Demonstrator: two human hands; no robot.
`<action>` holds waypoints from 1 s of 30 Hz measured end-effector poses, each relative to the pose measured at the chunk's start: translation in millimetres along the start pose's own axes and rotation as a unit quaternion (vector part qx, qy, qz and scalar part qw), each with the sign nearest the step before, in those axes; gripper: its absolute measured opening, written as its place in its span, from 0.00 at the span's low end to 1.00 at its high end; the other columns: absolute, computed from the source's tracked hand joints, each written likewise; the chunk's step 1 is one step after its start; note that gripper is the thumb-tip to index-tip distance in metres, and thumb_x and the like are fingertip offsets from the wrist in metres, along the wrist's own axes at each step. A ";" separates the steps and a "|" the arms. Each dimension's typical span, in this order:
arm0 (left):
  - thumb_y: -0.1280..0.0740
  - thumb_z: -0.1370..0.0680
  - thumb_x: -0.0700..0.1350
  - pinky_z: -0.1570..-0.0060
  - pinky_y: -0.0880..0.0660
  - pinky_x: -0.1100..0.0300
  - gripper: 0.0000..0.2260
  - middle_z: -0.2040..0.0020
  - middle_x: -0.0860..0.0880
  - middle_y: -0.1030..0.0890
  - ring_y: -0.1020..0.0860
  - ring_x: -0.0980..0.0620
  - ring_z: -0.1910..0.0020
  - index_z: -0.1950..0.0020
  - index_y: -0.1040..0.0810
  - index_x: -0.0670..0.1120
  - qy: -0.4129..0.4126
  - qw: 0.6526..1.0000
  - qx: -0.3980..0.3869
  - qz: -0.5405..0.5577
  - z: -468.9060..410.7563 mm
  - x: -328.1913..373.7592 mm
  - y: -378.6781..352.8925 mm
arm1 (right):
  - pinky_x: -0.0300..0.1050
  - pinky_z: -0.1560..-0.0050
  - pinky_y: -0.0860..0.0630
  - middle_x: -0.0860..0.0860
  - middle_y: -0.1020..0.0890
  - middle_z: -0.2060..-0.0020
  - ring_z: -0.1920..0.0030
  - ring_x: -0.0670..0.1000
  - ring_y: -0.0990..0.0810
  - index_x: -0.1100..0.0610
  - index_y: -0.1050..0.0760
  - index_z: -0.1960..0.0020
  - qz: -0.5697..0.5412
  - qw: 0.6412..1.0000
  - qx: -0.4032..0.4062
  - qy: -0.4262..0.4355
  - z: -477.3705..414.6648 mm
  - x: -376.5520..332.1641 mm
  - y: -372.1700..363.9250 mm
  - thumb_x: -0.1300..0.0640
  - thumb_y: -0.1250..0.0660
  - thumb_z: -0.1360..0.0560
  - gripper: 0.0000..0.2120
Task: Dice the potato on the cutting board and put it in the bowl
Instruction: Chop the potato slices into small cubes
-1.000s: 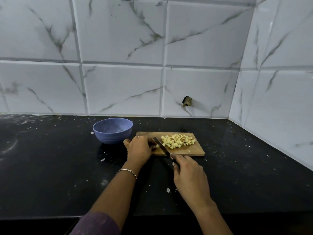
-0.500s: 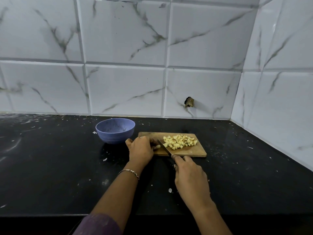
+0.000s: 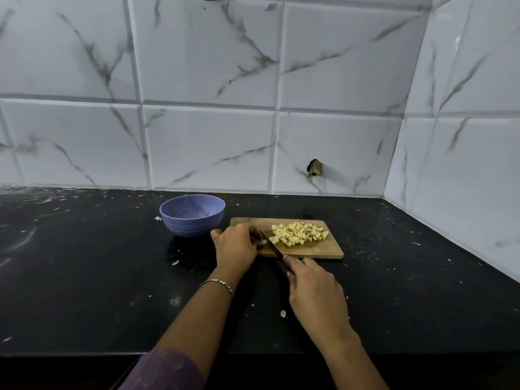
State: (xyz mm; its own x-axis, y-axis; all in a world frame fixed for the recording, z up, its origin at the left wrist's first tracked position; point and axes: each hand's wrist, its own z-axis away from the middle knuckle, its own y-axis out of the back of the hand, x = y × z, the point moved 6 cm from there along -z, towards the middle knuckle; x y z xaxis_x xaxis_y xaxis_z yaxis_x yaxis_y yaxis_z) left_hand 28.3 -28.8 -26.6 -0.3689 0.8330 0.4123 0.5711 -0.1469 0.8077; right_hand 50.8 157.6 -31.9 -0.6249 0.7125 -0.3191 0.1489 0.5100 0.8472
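A pile of pale yellow potato cubes [image 3: 298, 234] lies on the small wooden cutting board [image 3: 315, 250]. My left hand [image 3: 235, 247] rests on the board's left end, fingers curled over a small remaining potato piece [image 3: 262, 242] that is mostly hidden. My right hand [image 3: 315, 288] grips the dark handle of a knife [image 3: 271, 242], whose blade angles across the board right beside my left fingers. An empty blue bowl [image 3: 192, 215] stands on the counter just left of the board.
The black counter [image 3: 84, 277] is speckled with white flecks and scraps. White marble-look tiled walls close off the back and the right side, meeting in a corner; a small dark stub [image 3: 315, 168] sticks out of the back wall.
The knife blade has shifted slightly along the piece under my left fingers. Both hands stay at the board's left end; the view has drifted a little.
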 end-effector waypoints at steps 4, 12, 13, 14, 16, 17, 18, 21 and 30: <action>0.32 0.22 0.48 0.46 0.42 0.53 0.06 0.52 0.55 0.16 0.22 0.54 0.47 0.47 0.18 0.55 -0.002 1.000 0.003 0.013 0.5 1.0 1.1 | 0.35 0.57 0.29 0.45 0.27 0.41 0.50 0.43 0.23 0.43 0.39 0.24 0.016 1.000 0.003 0.002 0.1 -1.1 -0.6 0.53 0.41 0.17 0.23; 0.31 0.22 0.51 0.44 0.41 0.52 0.08 0.50 0.54 0.17 0.23 0.53 0.45 0.44 0.19 0.55 -0.009 1.000 0.010 0.015 -1.2 2.6 -1.6 | 0.37 0.53 0.24 0.45 0.27 0.40 0.50 0.44 0.23 0.43 0.39 0.24 0.003 1.000 0.024 -0.008 1.6 1.5 2.4 0.52 0.41 0.17 0.22; 0.31 0.22 0.50 0.44 0.41 0.52 0.08 0.49 0.54 0.17 0.24 0.52 0.44 0.44 0.19 0.56 -0.012 1.000 0.015 0.011 -1.0 3.1 -0.6 | 0.37 0.53 0.24 0.44 0.27 0.40 0.50 0.44 0.23 0.43 0.39 0.24 -0.002 1.000 0.024 -0.004 1.3 1.4 2.5 0.52 0.41 0.17 0.22; 0.31 0.23 0.50 0.44 0.40 0.52 0.09 0.48 0.54 0.18 0.24 0.52 0.43 0.43 0.19 0.56 -0.013 1.000 0.018 0.005 -1.2 3.3 0.1 | 0.37 0.53 0.25 0.44 0.27 0.39 0.49 0.44 0.23 0.43 0.39 0.24 -0.003 1.000 0.024 0.000 1.3 0.9 2.6 0.52 0.41 0.17 0.22; 0.30 0.23 0.51 0.45 0.40 0.52 0.09 0.46 0.53 0.19 0.25 0.51 0.42 0.43 0.19 0.56 -0.012 1.000 0.025 -0.011 -1.4 2.9 1.1 | 0.36 0.54 0.26 0.45 0.27 0.39 0.49 0.43 0.23 0.43 0.39 0.24 -0.001 1.000 0.023 0.006 0.9 0.1 2.7 0.52 0.42 0.17 0.22; 0.30 0.24 0.52 0.45 0.40 0.52 0.09 0.46 0.52 0.19 0.26 0.51 0.42 0.44 0.18 0.56 -0.009 0.999 0.027 -0.022 -1.4 2.1 1.1 | 0.36 0.55 0.27 0.45 0.27 0.39 0.49 0.43 0.23 0.43 0.39 0.24 -0.001 1.000 0.022 0.008 0.9 0.1 2.5 0.52 0.42 0.17 0.21; 0.30 0.24 0.52 0.46 0.40 0.52 0.08 0.46 0.52 0.19 0.26 0.51 0.42 0.45 0.17 0.55 -0.004 0.999 0.028 -0.033 -1.6 0.8 0.9 | 0.36 0.55 0.28 0.45 0.26 0.40 0.50 0.43 0.24 0.43 0.38 0.25 -0.001 1.000 0.022 0.010 1.5 0.0 2.6 0.52 0.42 0.17 0.21; 0.30 0.25 0.54 0.49 0.41 0.52 0.09 0.47 0.52 0.19 0.25 0.50 0.43 0.47 0.16 0.54 0.000 0.998 0.031 -0.049 -2.0 -2.3 -0.6 | 0.35 0.55 0.29 0.44 0.26 0.41 0.49 0.43 0.23 0.43 0.36 0.26 0.000 0.999 0.030 0.014 2.0 -0.3 3.9 0.52 0.43 0.16 0.19; 0.32 0.24 0.54 0.44 0.38 0.49 0.10 0.48 0.52 0.18 0.25 0.50 0.43 0.46 0.16 0.53 0.002 0.998 0.011 -0.057 -4.6 -1.7 -8.4 | 0.35 0.57 0.31 0.44 0.25 0.43 0.49 0.44 0.24 0.43 0.36 0.25 -0.001 1.000 0.019 0.009 0.1 1.0 0.1 0.52 0.43 0.16 0.20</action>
State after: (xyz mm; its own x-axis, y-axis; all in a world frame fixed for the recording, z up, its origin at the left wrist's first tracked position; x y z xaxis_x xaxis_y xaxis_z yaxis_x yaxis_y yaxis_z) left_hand 20.8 -31.5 -32.2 -0.4356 0.8412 0.3205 0.5412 -0.0398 0.8400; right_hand 50.3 158.3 -32.2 -0.6386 0.7027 -0.3137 0.1753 0.5298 0.8298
